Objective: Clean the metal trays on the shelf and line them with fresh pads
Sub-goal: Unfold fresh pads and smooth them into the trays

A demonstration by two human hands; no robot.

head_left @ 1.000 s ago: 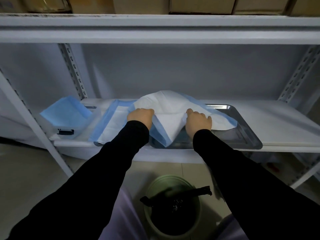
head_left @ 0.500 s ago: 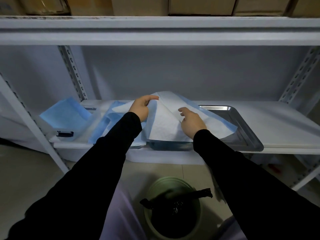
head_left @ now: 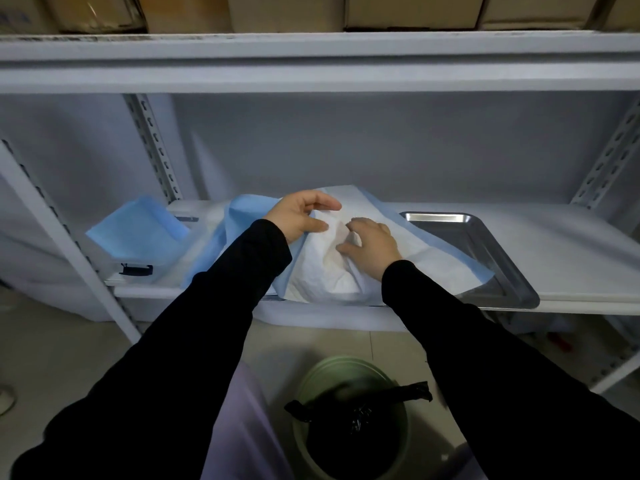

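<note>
A shiny metal tray (head_left: 491,251) lies on the white shelf (head_left: 571,258), its right half bare. A blue-edged white pad (head_left: 322,275) is bunched up over the tray's left half and spills past the shelf's front edge. My left hand (head_left: 301,216) holds the pad's raised fold between thumb and fingers at the back. My right hand (head_left: 370,242) grips the crumpled white middle of the pad with curled fingers. What lies under the pad on the left is hidden.
A clear box (head_left: 138,251) with a black latch holds folded blue pads at the shelf's left end. A green bin (head_left: 349,420) with a black bag stands on the floor below. Slotted shelf posts (head_left: 152,147) stand behind, and cardboard boxes (head_left: 412,10) sit on the upper shelf.
Both hands have moved toward each other and gathered the pad into a bunch. The pad has pulled leftward, baring more of the tray's right side.
</note>
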